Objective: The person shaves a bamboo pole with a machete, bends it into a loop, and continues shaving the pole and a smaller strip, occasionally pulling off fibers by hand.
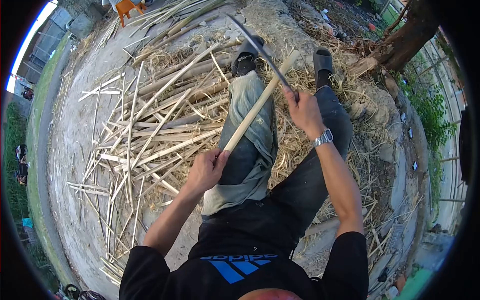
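My left hand (206,169) is closed round the near end of a pale split bamboo strip (255,111). The strip slants up and away to the right, across my left leg, which has a grey-green cloth (248,92) wrapped over it. In my right hand (303,111) is the handle of a long, dark, slightly curved knife (262,52), its blade pointing up and to the left. Near the strip's far end the blade crosses over it in this view. A metal watch (322,137) sits on my right wrist.
Many split bamboo strips (145,145) lie in a criss-cross heap on the ground to the left. Curly shavings (295,155) cover the ground between and around my legs. A tree trunk (407,37) stands at the upper right, and an orange stool (127,9) at the upper left.
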{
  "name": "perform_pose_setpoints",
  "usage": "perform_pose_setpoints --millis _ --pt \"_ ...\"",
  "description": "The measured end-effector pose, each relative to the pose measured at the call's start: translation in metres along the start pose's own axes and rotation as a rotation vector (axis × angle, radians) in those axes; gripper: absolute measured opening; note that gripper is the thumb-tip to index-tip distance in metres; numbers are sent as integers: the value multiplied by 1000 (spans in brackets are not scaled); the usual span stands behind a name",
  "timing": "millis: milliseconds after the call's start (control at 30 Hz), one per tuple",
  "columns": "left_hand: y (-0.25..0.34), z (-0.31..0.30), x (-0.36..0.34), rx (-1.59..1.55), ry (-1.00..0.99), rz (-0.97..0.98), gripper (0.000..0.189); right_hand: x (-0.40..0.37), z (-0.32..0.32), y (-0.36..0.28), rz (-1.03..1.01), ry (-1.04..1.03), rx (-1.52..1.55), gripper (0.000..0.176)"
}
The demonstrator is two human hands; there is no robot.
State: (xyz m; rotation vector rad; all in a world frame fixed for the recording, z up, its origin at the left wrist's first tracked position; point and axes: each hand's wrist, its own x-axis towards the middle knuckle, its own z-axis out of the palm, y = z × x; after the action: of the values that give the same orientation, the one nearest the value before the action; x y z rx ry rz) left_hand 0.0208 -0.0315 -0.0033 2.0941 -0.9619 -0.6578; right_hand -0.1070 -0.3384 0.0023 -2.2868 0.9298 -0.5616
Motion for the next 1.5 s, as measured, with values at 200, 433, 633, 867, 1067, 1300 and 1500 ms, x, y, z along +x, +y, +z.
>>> perform_pose_setpoints --millis 200,433,633,867,1067,1300,1500 --pt "-28 -5 -11 -107 -64 35 43 -45 19 -7 -315 -78 -212 67" --pt "-26 -18 -25 -149 -181 40 42 -3 5 40 20 -2 -154 68" --pt "-42 -27 -37 -198 -161 -22 41 -40 19 45 186 -39 -115 65" --pt "-64 -53 -37 -314 98 -67 44 -33 -9 36 288 61 366 67" --pt "-55 -56 -26 -403 86 -27 40 -49 -18 -23 111 -20 544 48" --pt "-43 -47 -32 -284 -21 150 47 -25 -61 -103 -35 194 972 44" --pt "-39 -46 -44 -357 -111 147 46 -13 -79 -118 -134 319 1055 57"
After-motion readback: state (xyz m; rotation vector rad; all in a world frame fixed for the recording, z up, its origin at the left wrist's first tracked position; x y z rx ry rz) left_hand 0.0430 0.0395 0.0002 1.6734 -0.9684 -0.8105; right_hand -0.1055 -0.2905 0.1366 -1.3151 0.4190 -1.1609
